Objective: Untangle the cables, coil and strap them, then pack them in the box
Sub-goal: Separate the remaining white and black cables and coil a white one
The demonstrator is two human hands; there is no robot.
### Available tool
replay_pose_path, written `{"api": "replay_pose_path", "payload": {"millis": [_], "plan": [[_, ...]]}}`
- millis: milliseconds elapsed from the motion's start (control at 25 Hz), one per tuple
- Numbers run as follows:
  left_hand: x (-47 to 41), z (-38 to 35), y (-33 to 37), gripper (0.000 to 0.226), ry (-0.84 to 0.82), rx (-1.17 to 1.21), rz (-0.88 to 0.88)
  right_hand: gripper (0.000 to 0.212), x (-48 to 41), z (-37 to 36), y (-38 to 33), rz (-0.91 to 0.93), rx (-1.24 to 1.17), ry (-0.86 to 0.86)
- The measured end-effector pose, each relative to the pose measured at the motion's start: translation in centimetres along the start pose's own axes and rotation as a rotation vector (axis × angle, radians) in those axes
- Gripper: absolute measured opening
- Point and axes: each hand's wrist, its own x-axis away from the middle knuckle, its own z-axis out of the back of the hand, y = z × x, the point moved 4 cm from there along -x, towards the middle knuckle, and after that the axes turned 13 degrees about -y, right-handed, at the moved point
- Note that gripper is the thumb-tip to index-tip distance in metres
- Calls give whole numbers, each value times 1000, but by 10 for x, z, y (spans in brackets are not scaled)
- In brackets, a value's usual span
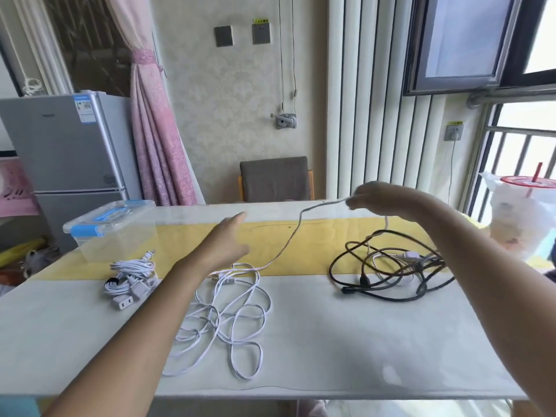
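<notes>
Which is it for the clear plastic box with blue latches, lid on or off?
On: the lid lies flat on the clear plastic box with blue latches, and one latch is folded down over its rim.

The setting was a domestic room in a home. Indicators:
- A silver two-door refrigerator (pixel 69 152) stood at the left, beside a pink fabric curtain (pixel 153 130) tied back at its middle.
- A grey cushioned chair (pixel 275 179) sat against a beige patterned-wallpaper wall (pixel 225 94) bearing grey switch plates (pixel 223 36).
- A lidded plastic drink cup with a red straw (pixel 526 191) stood near a barred window (pixel 511 152).
</notes>
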Motion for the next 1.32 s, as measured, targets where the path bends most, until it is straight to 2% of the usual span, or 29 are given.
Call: {"api": "replay_pose_path", "payload": {"millis": [80,160,200,240,280,360,400,480,560,600,760,840,920,1000,1080,1120,1160,1240,1280,1320], "plan": [[7,-1,54,62,-17,97,-220,20,5,-14,-43,167,99,-80],[12,-3,90,21,-70,233,-341,27,8,-18,-67,252,164,-87],[14,-4,97,20,-57,276,-392,30,7,-16,-70,269,147,-91],[17,-2,100,29,8,280,-436,32,8,-14,-69,270,116,-100],[20,2,101,30,132,247,-469,31,9,-12,-65,259,95,-111],[20,10,94,16,412,116,-499,30,14,-14,-60,255,135,-139],[20,12,93,20,459,17,-515,30,16,-18,-61,267,174,-158],[12,-4,95,29,324,-138,-558,31,19,-26,-68,305,248,-182],[13,-17,98,32,125,0,-542,32,20,-25,-70,317,256,-151],[15,-16,99,34,108,91,-535,34,18,-21,-64,308,201,-109],[19,31,78,34,350,335,-547,39,1,2,0,152,-265,167],[13,51,64,35,441,431,-507,41,-8,2,23,111,-370,248],[6,65,37,33,592,654,-400,38,-14,0,33,129,-373,278],[0,74,-15,31,801,957,-164,33,-17,-2,47,144,-356,246],[-5,72,-72,29,854,1017,95,21,-15,-6,66,178,-410,191],[-8,66,-92,29,775,950,222,16,-14,-7,73,202,-468,189],[-11,55,-102,32,624,832,334,16,-12,-6,76,215,-508,212],[-12,31,-92,42,308,466,489,18,-14,-5,64,240,-484,258],[-8,24,-72,46,248,307,480,18,-17,-5,51,272,-417,261],[-6,20,-45,50,244,213,376,19,-19,-5,34,306,-317,254]]}}
